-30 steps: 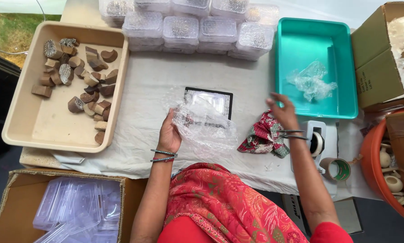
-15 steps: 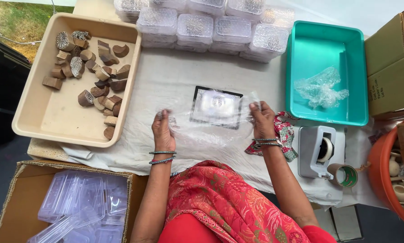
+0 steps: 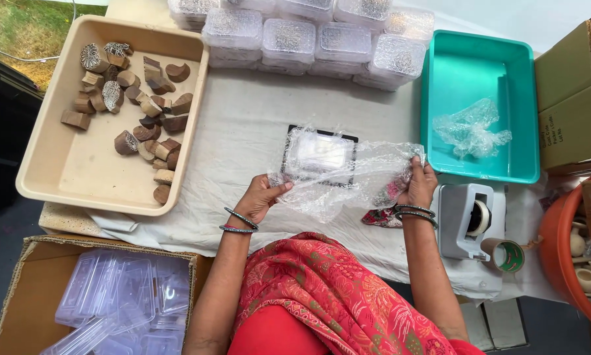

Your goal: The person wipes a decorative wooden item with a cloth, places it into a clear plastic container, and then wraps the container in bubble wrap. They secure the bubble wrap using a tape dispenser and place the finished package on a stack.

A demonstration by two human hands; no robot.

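White cloth covers the bench point(image 3: 243, 131), with grass showing past its far left corner. Both hands hold a sheet of bubble wrap point(image 3: 348, 174) stretched above the cloth, its long axis running left to right across the person's front, slightly higher at the right end. The left hand point(image 3: 261, 197) pinches the sheet's lower left edge between thumb and fingers; the right hand point(image 3: 419, 185) is closed on its upper right corner. The wrap is clear, crinkled and glossy, and a small black-rimmed tray point(image 3: 320, 152) shows through it on the cloth beneath. A beige tray point(image 3: 78, 171) of carved wooden blocks point(image 3: 134, 98) sits to the left, a teal tray point(image 3: 479, 72) with another crumpled clear piece point(image 3: 469, 128) to the right, and a tape dispenser point(image 3: 469, 220) stands just beside the right wrist.
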